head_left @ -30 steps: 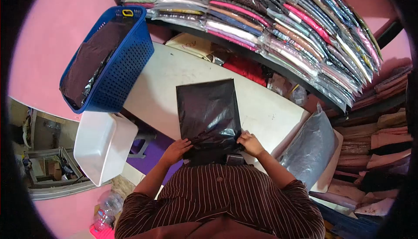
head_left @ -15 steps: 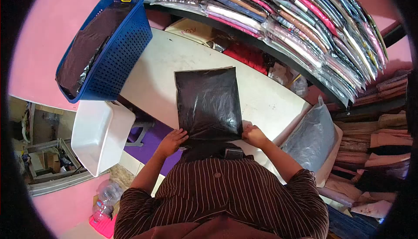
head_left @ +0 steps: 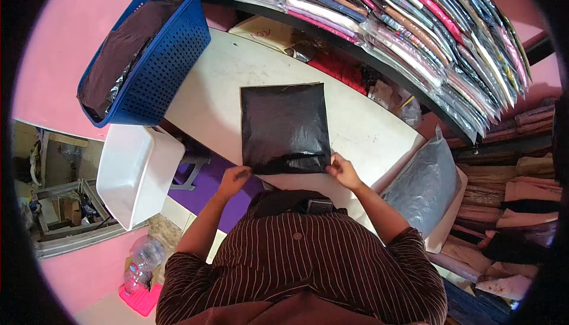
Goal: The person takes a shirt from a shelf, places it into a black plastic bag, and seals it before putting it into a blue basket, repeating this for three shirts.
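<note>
A black, glossy plastic bag (head_left: 284, 125) lies flat on the white table, roughly square, with its near edge toward my body. At its near left corner, my left hand (head_left: 236, 179) is closed with the fingertips on the edge. My right hand (head_left: 345, 171) pinches the near right corner between thumb and fingers. What the bag contains, if anything, is hidden.
On the white table (head_left: 207, 88), a blue perforated basket (head_left: 163, 76) with dark items stands left, above a white tub (head_left: 133, 177). Plastic-wrapped garments (head_left: 379, 23) fill a shelf behind. A stuffed grey plastic bag (head_left: 424, 183) sits right, near folded fabrics (head_left: 492, 189).
The black bag's near edge has shifted away from my body, and the bag looks a little shorter and flatter. Both hands have moved forward with that edge.
</note>
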